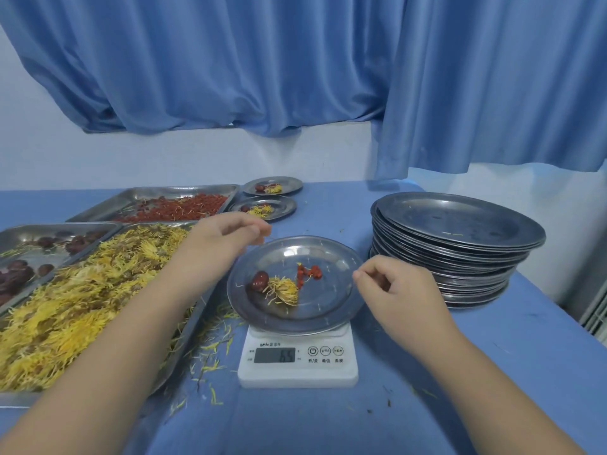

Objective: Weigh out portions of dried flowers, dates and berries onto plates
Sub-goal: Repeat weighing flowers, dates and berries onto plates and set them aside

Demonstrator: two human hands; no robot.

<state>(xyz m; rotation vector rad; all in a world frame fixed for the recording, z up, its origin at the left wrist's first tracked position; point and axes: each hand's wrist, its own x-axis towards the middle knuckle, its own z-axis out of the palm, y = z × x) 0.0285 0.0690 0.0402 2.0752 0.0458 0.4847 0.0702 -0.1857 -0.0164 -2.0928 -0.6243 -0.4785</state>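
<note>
Head view: a metal plate [328, 300] sits on the white scale [297, 366] at the near middle of the blue table [443, 372]. The plate already carries all three items: one date [260, 281] on the left, a dried flower [284, 290] touching it, and a few berries [308, 272] just to the right and farther back. The scale's display is lit and reads what looks like 6.5.

The left hand [230, 234] hovers over the plate's far left rim with its fingers loosely bent. It is blurred, so I cannot tell whether they pinch anything. The right hand [387, 287] is just beside the plate's right rim, fingers curled in and thumb against forefinger, with nothing visible between them.

At the far middle, two filled plates, one [290, 184] behind the other [284, 206], each hold a date, a flower and something red. So two portions look finished, and this third looks complete or nearly so. What is probably left for it is to check the weight and set the plate with the others.

On the right, a tall stack of empty plates [460, 221] suggests many portions are still to weigh. On the left, the supply trays are far from exhausted: a heap of yellow flowers [82, 290], more dates [13, 277] at the far left, and red berries [184, 206] behind. Loose petals [210, 353] lie on the cloth between the flower tray and the scale.
</note>
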